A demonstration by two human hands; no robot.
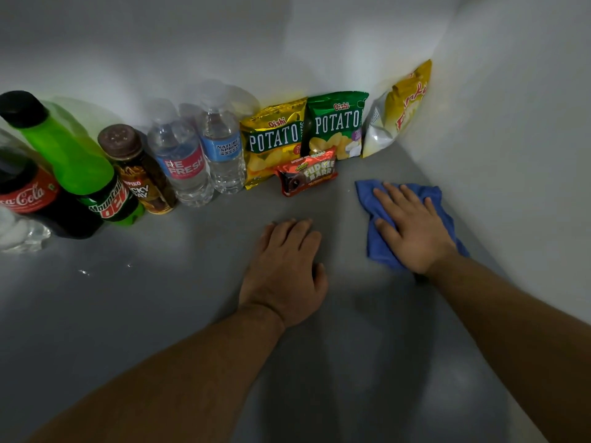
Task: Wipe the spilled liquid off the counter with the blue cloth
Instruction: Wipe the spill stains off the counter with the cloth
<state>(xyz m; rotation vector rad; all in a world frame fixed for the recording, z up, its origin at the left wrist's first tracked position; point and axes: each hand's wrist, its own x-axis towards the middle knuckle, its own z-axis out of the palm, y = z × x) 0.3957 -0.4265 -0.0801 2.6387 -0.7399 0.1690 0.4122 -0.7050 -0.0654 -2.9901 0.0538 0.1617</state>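
The blue cloth [371, 195] lies crumpled on the grey counter [160, 314] near the right wall. My right hand [412, 231] presses flat on top of it, fingers spread and pointing away from me. My left hand [286, 270] rests palm down on the bare counter to the left of the cloth, fingers slightly curled, holding nothing. A few small shiny droplets [83, 272] sit on the counter at the left, in front of the bottles. No wet patch shows around the cloth itself.
Along the back wall stand a Coca-Cola bottle [28, 199], a Mountain Dew bottle [80, 167], a brown coffee bottle [140, 174] and two water bottles [188, 164]. Chip bags [275, 139], a Fudgee Barr pack [307, 175] and a yellow bag [403, 107] fill the corner. The white wall [511, 155] runs close on the right.
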